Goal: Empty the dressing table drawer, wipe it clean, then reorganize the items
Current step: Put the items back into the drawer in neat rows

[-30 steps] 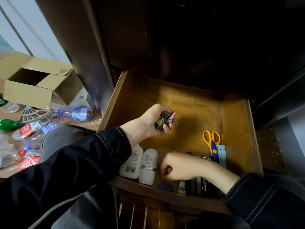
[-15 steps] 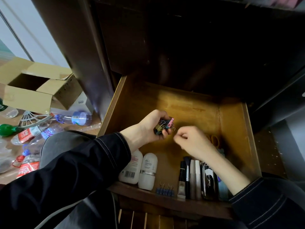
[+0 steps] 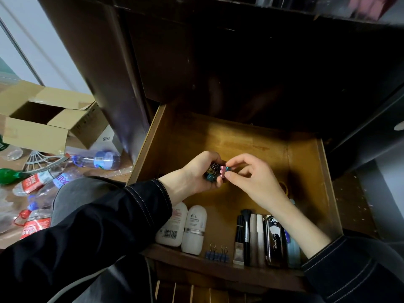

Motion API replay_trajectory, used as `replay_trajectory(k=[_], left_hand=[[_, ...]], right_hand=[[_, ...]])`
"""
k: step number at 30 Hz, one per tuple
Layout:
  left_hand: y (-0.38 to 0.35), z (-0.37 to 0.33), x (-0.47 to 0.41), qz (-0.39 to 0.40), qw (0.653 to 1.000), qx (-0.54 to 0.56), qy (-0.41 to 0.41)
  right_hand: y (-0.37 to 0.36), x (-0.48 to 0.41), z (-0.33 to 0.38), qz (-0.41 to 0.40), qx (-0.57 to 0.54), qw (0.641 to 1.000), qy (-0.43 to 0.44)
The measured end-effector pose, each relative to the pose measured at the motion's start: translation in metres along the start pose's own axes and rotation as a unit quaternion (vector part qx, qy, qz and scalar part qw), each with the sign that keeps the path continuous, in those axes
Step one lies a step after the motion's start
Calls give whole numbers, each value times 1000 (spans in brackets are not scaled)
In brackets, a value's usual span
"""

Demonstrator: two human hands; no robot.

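Note:
The wooden drawer [image 3: 244, 145] stands pulled out below me. Over its middle, my left hand [image 3: 194, 176] grips a bunch of coloured binder clips [image 3: 211, 174]. My right hand [image 3: 251, 178] pinches a pink clip [image 3: 223, 171] at the edge of that bunch. Along the drawer's front lie two white bottles [image 3: 183, 226], a row of blue binder clips [image 3: 216, 255], a makeup brush [image 3: 246, 232], slim cosmetic sticks [image 3: 256, 235] and a glossy dark case [image 3: 273, 239]. Yellow scissors [image 3: 285, 188] peek out behind my right wrist.
An open cardboard box [image 3: 43, 125] and several plastic bottles [image 3: 98, 160] litter the floor at the left. The dark dressing table [image 3: 240, 62] towers over the drawer's back. My grey-trousered knee [image 3: 87, 193] sits left of the drawer.
My right hand left the drawer's front row, rose to the middle and now pinches a clip in the left hand's bunch. The blue clips it covered are exposed.

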State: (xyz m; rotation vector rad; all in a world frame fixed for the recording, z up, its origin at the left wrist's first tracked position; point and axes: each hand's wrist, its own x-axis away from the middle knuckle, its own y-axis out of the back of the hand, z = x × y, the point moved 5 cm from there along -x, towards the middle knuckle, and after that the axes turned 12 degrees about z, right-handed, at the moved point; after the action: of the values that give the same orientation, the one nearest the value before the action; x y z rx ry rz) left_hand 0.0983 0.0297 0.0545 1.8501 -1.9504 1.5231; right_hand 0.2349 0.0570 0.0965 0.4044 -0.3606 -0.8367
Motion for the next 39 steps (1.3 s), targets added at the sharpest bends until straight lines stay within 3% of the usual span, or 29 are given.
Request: replay_trajectory(k=[14, 19, 23, 25, 27, 32, 34, 39], left_hand=[[-5, -2, 3, 17, 999, -32, 7], [-7, -2, 4, 34, 999, -21, 6], [-2, -5, 2, 3, 1000, 5, -21], [3, -8, 2, -27, 999, 15, -45], [7, -11, 2, -44, 997, 22, -58], [6, -12, 1, -41, 998, 20, -49], [7, -12, 1, -40, 998, 18, -51], [6, -11, 1, -32, 998, 17, -45]], right_hand=[[0, -4, -7, -2, -32, 999, 1], [6, -3, -8, -47, -54, 997, 4], [20, 0, -10, -122, -51, 991, 12], [17, -3, -17, -68, 6, 997, -31], [-2, -5, -25, 70, 50, 993, -87], [-56, 11, -33, 356, 120, 923, -80], [-65, 18, -35, 405, 143, 900, -74], [-74, 23, -34, 439, 148, 884, -72]])
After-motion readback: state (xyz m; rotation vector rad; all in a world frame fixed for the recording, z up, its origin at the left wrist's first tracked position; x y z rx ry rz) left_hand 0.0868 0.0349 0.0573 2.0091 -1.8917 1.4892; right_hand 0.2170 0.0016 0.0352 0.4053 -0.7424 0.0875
